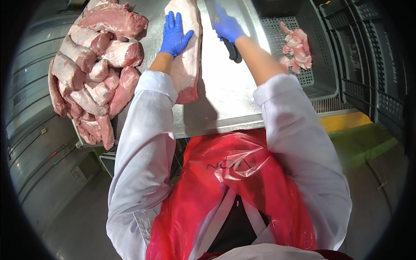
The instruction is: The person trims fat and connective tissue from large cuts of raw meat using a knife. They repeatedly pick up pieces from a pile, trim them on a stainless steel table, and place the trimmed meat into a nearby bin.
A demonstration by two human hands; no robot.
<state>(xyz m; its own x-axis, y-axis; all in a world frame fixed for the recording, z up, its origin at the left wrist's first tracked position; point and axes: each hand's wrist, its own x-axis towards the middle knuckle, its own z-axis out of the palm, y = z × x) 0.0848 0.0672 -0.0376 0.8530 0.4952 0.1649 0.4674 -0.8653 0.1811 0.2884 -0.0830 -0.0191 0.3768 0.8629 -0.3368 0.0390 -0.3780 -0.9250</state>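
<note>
Meat slab: long, pale fat side mostly up, pinkish-red at the near end; lies lengthwise on the steel table, far end cut off by the upper edge of the view.
Left hand: blue glove, palm down on the slab's left part; fingers extended, thumb spread out to the right, pressing flat, nothing gripped.
Right hand: blue glove, slightly blurred; fingers wrapped around the knife, black handle butt sticking out toward the wearer.
Blade: points away, just right of the slab; can't tell if touching.
Meat pile: left on table, stacked chunks, pink with pale fat.
Crate: right, dark grey, perforated, pale pink trimmings inside.
</note>
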